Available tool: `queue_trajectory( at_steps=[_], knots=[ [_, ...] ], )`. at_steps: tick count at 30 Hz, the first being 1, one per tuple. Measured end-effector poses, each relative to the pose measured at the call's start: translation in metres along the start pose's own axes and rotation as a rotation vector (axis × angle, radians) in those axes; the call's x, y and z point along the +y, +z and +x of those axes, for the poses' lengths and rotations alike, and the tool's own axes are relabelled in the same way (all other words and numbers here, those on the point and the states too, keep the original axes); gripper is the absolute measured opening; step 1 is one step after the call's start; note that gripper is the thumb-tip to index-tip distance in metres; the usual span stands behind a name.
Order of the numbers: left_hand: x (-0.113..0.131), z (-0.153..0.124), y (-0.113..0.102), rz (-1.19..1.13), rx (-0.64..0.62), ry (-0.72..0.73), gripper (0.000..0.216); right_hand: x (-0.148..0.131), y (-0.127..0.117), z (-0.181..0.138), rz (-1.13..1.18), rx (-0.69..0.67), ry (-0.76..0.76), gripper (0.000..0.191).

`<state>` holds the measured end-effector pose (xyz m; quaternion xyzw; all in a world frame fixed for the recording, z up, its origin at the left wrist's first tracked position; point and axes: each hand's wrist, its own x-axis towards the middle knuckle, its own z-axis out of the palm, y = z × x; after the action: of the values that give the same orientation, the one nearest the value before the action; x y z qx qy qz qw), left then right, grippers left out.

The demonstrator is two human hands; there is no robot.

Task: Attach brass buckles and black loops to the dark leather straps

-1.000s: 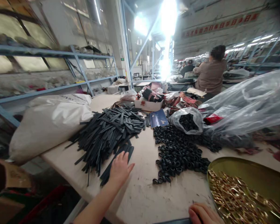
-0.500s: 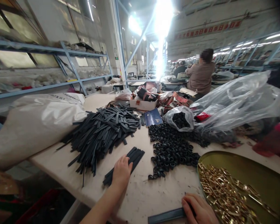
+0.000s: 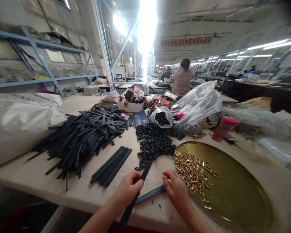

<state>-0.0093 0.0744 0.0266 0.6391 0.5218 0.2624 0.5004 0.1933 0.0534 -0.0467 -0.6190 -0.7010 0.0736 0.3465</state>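
The left hand (image 3: 130, 186) pinches a flat black strip (image 3: 147, 169) between thumb and fingers, its far end pointing to one o'clock. The right hand (image 3: 178, 191) curls its fingers at the end of a dark strap (image 3: 149, 195) lying toward nine o'clock from it; whether they grip it I cannot tell. From the left hand, straight strips (image 3: 111, 166) lie side by side at ten o'clock, a loose strip heap (image 3: 87, 139) beyond them, and small black rings (image 3: 156, 144) at one o'clock. From the right hand, gold-coloured metal fittings (image 3: 192, 173) sit at two o'clock in an oval brass-coloured tray (image 3: 240, 192)
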Motion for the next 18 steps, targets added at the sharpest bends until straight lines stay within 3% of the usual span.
queue_trajectory(
  at_steps=[3,5,11,18],
  knots=[
    [-0.015,-0.009,0.026,-0.446,-0.104,-0.297,0.01,0.003,-0.001,0.024,-0.049,-0.066,0.006,0.017],
    [-0.025,-0.009,0.034,-0.583,-0.139,-0.373,0.014,0.008,0.004,0.042,-0.061,-0.076,-0.004,0.021],
    [-0.029,-0.004,0.039,-0.79,-0.104,-0.417,0.019,0.014,0.03,0.086,-0.072,-0.109,-0.004,0.014],
    [-0.029,0.005,0.037,-0.859,-0.123,-0.463,0.015,0.02,0.033,0.096,0.029,-0.148,0.023,0.011]
  ],
)
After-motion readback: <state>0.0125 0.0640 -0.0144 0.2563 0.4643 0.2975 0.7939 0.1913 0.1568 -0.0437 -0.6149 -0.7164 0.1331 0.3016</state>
